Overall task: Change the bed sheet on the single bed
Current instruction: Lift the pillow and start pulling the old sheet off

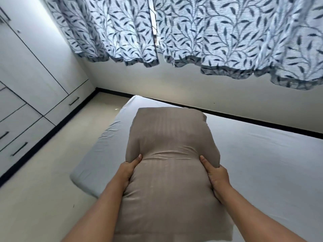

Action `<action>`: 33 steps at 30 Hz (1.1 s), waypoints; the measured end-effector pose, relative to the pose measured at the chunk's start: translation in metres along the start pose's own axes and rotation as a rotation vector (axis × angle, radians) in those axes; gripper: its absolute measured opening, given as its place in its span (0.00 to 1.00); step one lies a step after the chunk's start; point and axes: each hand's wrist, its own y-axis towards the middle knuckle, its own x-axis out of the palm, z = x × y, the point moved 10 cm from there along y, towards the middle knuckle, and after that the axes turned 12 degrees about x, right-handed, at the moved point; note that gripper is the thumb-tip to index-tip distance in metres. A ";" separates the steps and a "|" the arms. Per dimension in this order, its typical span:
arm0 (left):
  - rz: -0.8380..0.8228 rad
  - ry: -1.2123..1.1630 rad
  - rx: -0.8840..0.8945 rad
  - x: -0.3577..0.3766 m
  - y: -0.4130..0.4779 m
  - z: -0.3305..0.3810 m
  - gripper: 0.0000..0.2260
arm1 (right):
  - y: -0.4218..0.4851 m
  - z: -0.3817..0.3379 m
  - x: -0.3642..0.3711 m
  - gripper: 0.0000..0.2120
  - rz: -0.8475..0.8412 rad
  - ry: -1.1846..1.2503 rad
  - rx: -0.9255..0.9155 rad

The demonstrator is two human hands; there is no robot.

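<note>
I hold the pillow out in front of me over the bed, my left hand pressed into its left side and my right hand into its right, thumbs on top and fingers wrapped under the bulge — both hands are closed on it, squeezing it at the waist. The sheet lies pale and fairly smooth over the mattress, with some creases near the far left corner, and the bed runs along the wall under the curtain. What could go wrong, as I judge it: the grip is only a squeeze on soft filling, so the slick striped cover could slide through my palms and the pillow drop onto the floor at the left, picking up dust. If I toss it down hard, I could drag or rumple the sheet and loosen that creased corner. Swinging it high might catch the curtain hem. The drawers stand well apart to the left — no risk there. I can read no brand, label or writing anywhere.
</note>
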 end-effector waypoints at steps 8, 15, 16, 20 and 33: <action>-0.053 0.048 0.025 -0.122 0.213 0.005 0.25 | 0.049 -0.042 0.201 0.25 0.080 -0.041 -0.028; -0.103 0.121 0.137 -0.175 0.371 0.018 0.23 | 0.109 -0.064 0.326 0.25 0.082 -0.056 -0.033; -0.101 0.131 0.163 -0.179 0.389 0.021 0.22 | 0.118 -0.064 0.339 0.25 0.077 -0.063 -0.030; -0.073 0.256 0.199 -0.198 0.459 0.010 0.27 | 0.157 -0.052 0.385 0.28 0.037 -0.177 0.001; -0.032 0.558 -0.019 -0.213 0.473 -0.124 0.43 | 0.187 0.057 0.413 0.43 0.044 -0.552 0.294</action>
